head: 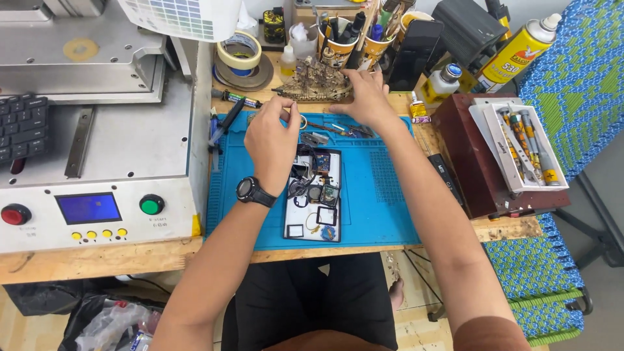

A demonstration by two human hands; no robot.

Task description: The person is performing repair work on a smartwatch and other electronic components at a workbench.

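Opened phone (pixel 314 195) flat on the blue mat (pixel 377 208), back off, chips and small square parts bare along its length. Left hand (pixel 272 143) just above the phone's far end, fingers curled loosely inward, thumb and forefinger close together near a small ring (pixel 303 121); whether anything is pinched there cannot be told. Black watch (pixel 253 192) on that wrist, beside the phone's left edge. Right hand (pixel 367 97) beyond the phone, spread open and flat, fingertips against a brown ship model (pixel 316 84) at the mat's far edge; nothing clasped. Tweezers (pixel 344 130) and small metal bits between the phone and the right hand. Black pen (pixel 227 120) left of the phone, at the mat's corner. Tape rolls (pixel 240 55) and cups of tools (pixel 338 39) farther back from the phone. Grey machine (pixel 97 143) with green button (pixel 151 205), red button (pixel 15 214) and blue screen (pixel 88 208) well left of the phone. Brown box (pixel 468 149) bearing a white tray of tools (pixel 520 143) to the phone's right, yellow spray can (pixel 520 52) behind it.
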